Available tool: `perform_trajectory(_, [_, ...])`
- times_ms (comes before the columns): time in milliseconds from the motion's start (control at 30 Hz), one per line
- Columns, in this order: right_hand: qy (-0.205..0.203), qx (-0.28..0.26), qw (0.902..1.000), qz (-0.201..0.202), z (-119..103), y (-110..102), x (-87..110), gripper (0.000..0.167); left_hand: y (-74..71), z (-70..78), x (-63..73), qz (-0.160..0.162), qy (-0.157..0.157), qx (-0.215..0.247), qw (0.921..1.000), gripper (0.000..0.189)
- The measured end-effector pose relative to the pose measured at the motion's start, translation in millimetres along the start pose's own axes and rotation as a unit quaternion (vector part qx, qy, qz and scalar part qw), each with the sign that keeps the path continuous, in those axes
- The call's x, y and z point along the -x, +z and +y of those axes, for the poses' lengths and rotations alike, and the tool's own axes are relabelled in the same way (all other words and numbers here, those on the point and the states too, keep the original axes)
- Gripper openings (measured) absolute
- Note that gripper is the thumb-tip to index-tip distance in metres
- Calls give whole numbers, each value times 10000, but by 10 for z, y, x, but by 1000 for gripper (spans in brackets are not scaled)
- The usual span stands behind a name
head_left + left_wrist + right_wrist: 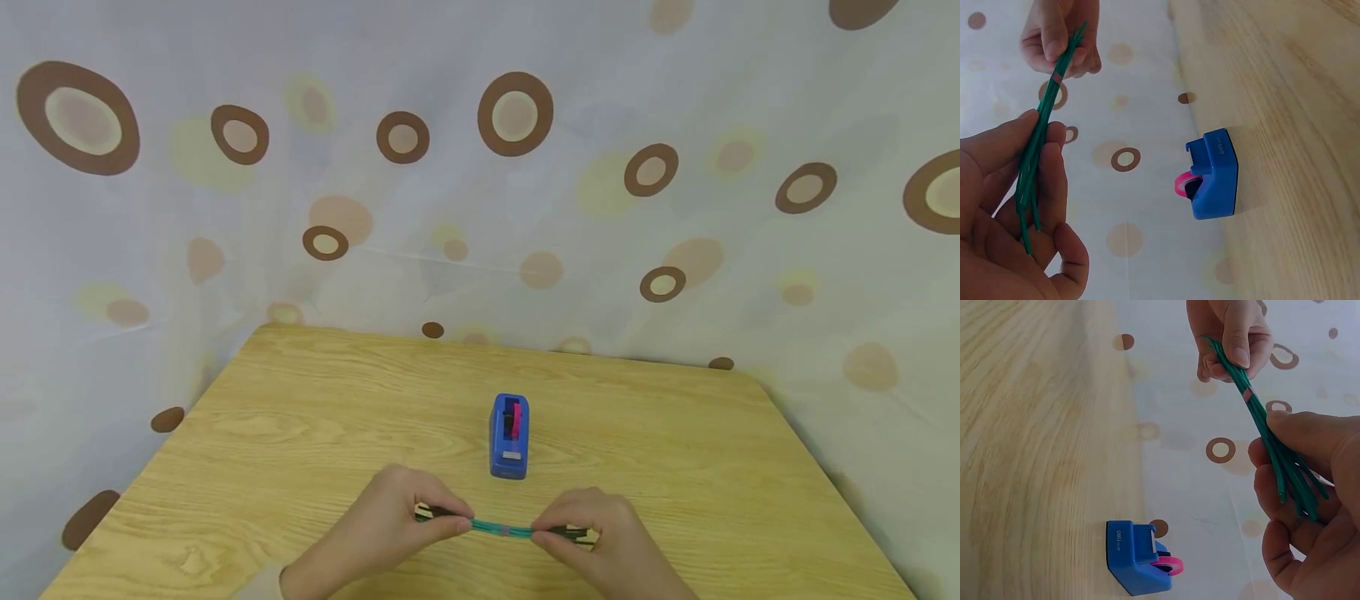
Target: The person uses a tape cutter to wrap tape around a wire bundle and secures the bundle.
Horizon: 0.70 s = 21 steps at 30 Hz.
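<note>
A bundle of thin green sticks or wires (487,527) is held level above the table's near side, with a narrow band of pinkish tape (1247,394) round its middle. My left hand (405,517) pinches one end between thumb and fingers. At the other end, my right hand (592,533) grips it the same way. Loose tips of the bundle (1027,228) fan out past the left fingers. Just beyond the hands stands a blue tape dispenser (509,458) with a pink roll (1186,184) in it; neither hand touches it.
The wood-grain table (337,400) stretches out to both sides and behind the dispenser. A pale curtain or cloth with brown and beige circles (450,192) hangs along its back and sides.
</note>
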State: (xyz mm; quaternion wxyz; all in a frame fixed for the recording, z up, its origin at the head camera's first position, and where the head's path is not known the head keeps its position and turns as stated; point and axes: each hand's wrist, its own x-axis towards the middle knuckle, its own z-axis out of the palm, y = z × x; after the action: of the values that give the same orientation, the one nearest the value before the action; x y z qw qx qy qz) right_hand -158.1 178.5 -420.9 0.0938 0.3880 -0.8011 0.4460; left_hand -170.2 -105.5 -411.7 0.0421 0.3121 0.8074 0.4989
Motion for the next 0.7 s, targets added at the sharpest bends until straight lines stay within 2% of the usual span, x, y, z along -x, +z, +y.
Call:
perform_trajectory(233, [213,-548,9978,-308,102,66,61,15,77,-99,30,-159,-79,16,9998,9])
perform_trajectory(433, [896,-913,9895,-676,145,108,104,10,131,-189,45,-417,-286,-164,9986,7])
perform_trajectory(567, [1233,-996,9824,-990,199,141,139,8,162,-224,61,-583,-588,-52,9966,4])
perform_trajectory(700, [1567,-1034,9735,-1305,249,160,160,10,198,-248,75,-715,-742,-36,9947,3])
